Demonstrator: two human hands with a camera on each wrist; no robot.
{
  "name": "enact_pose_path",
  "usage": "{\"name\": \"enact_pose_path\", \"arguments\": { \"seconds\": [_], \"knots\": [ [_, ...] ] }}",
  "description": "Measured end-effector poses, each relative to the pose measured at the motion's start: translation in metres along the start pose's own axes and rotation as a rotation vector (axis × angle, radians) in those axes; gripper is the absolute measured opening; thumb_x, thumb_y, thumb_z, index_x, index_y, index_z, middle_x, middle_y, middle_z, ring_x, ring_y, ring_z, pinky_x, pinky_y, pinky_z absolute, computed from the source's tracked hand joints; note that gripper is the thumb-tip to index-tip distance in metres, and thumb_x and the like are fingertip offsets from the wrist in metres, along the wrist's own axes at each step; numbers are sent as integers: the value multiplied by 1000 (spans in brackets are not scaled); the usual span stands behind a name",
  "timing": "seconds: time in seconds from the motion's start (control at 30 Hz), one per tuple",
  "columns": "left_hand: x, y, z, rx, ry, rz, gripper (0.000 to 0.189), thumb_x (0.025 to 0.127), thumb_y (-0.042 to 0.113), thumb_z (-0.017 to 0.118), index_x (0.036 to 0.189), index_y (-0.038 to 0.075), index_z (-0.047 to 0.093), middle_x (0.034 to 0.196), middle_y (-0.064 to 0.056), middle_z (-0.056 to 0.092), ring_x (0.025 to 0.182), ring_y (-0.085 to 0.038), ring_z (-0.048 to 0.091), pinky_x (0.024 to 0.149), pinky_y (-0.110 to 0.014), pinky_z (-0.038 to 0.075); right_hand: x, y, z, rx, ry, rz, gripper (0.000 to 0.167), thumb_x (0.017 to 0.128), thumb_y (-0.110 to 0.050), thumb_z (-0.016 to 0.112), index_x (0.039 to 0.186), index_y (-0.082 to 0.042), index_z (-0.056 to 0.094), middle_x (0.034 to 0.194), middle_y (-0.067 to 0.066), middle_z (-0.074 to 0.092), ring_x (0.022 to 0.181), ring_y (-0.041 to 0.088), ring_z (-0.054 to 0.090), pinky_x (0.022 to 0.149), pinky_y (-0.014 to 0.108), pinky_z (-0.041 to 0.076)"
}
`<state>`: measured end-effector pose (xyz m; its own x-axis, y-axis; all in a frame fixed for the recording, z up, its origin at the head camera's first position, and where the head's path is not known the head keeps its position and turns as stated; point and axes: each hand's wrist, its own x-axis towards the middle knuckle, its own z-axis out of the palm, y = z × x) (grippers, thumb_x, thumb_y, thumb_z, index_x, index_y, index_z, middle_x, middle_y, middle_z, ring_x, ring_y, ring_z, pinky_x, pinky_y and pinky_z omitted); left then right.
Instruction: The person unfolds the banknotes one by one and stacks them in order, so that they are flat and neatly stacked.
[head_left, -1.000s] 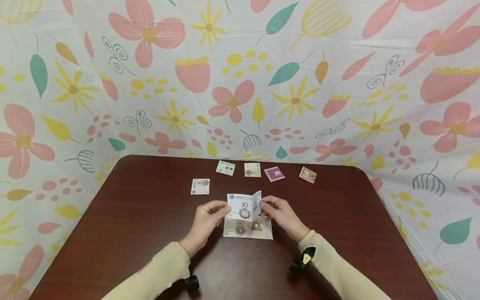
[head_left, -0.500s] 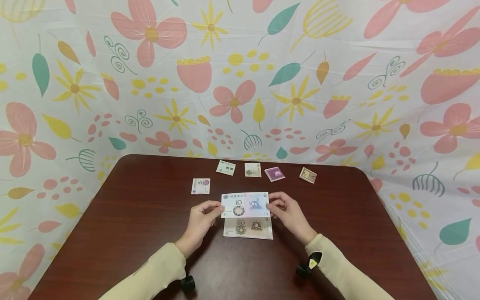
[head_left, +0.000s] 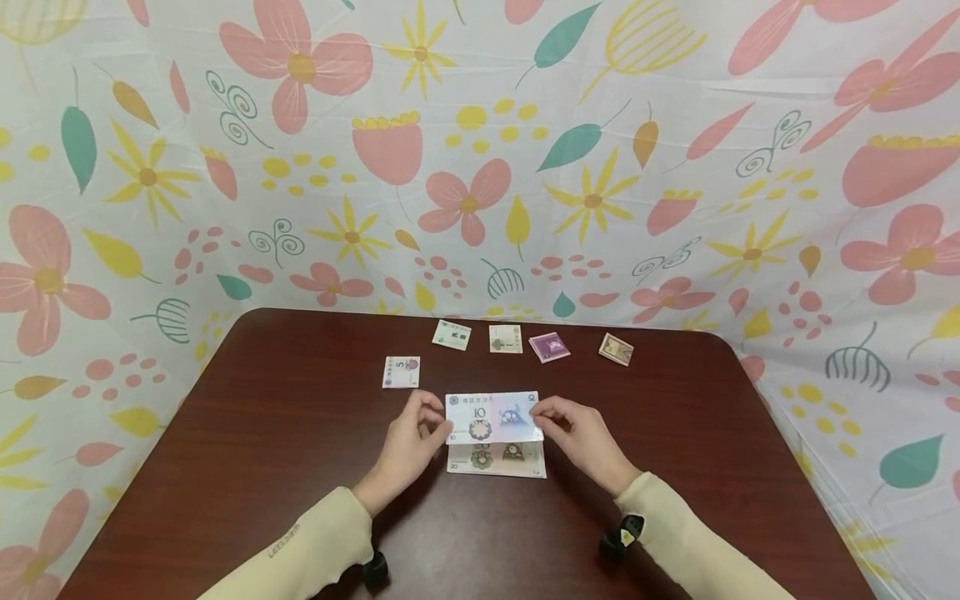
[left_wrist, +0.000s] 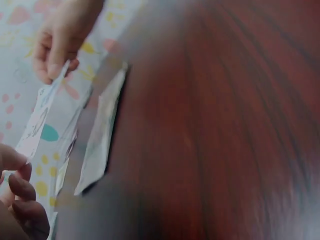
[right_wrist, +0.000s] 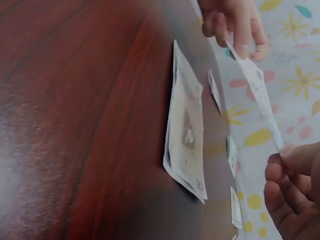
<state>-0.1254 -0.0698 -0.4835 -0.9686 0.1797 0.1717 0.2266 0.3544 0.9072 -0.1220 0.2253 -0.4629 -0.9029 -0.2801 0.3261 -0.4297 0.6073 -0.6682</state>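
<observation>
A pale blue and pink 10 banknote (head_left: 493, 417) is stretched flat between both hands, raised above the table in the wrist views. My left hand (head_left: 408, 442) pinches its left end between thumb and fingers. At the opposite end my right hand (head_left: 585, 437) pinches the note's right edge. Below it on the table lies a brownish 20 banknote (head_left: 497, 461), its upper part covered by the 10 note in the head view. The right wrist view shows the 20 banknote (right_wrist: 187, 135) as folded layers, slightly apart at the edges.
Folded notes lie toward the table's back: a 5 note (head_left: 401, 372) at left, a greenish note (head_left: 452, 335), a pale 1 note (head_left: 506, 339), a purple note (head_left: 550, 347) and a brown note (head_left: 616, 349). A flowered cloth (head_left: 480, 167) hangs behind the dark wooden table (head_left: 262, 467).
The 10 note went from creased, with its right part bent up, to spread flat. Its right end moved right with the right hand, and it has since dipped slightly toward me.
</observation>
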Motion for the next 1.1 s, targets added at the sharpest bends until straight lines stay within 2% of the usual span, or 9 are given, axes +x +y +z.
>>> {"name": "enact_pose_path", "arguments": {
  "seconds": [0.13,0.27,0.37,0.53,0.7,0.9,1.1],
  "knots": [
    [-4,-1,-2,154,-95,103,13,96,5,72,99,16,65,81,8,67,60,-4,51,60,-25,48,-6,0,-2,-68,-85,-17,14,94,-6,77,100,-18,75,94,-5,75,83,3,62,76,28,54],
    [-6,-2,-4,227,-198,110,10,95,5,73,95,15,71,77,10,64,55,-2,50,56,-25,48,-14,-1,-1,-105,-187,-49,13,94,-6,77,95,-19,74,88,-12,69,80,2,58,74,27,53],
    [-7,-2,-4,284,-240,129,10,92,4,74,94,14,73,78,9,65,59,-1,52,59,-24,48,-18,-1,1,-115,-247,-63,15,94,-5,77,92,-19,71,85,-14,64,78,2,56,72,25,52],
    [-7,-2,-3,344,-255,163,12,87,3,75,88,14,74,78,10,66,70,-1,56,67,-24,49,-20,1,2,-112,-287,-73,15,93,-3,76,93,-17,71,87,-12,66,79,1,57,72,25,53],
    [-5,-4,-1,387,-240,173,10,88,4,77,90,14,75,80,7,68,74,-4,62,69,-26,51,-20,1,5,-118,-285,-94,13,93,-1,76,97,-13,72,91,-8,70,82,2,60,73,26,56],
    [-4,-4,2,469,-235,191,8,90,6,78,93,13,76,82,6,66,73,-6,61,67,-27,50,-18,0,7,-156,-293,-78,11,94,-2,75,94,-13,70,85,-10,63,77,2,54,69,24,50],
    [-4,-6,4,505,-230,197,6,90,8,79,93,13,76,82,5,66,72,-6,61,65,-27,50,-16,0,9,-191,-296,-61,14,93,-2,76,93,-14,69,85,-11,61,76,3,52,68,24,48]
  ]
}}
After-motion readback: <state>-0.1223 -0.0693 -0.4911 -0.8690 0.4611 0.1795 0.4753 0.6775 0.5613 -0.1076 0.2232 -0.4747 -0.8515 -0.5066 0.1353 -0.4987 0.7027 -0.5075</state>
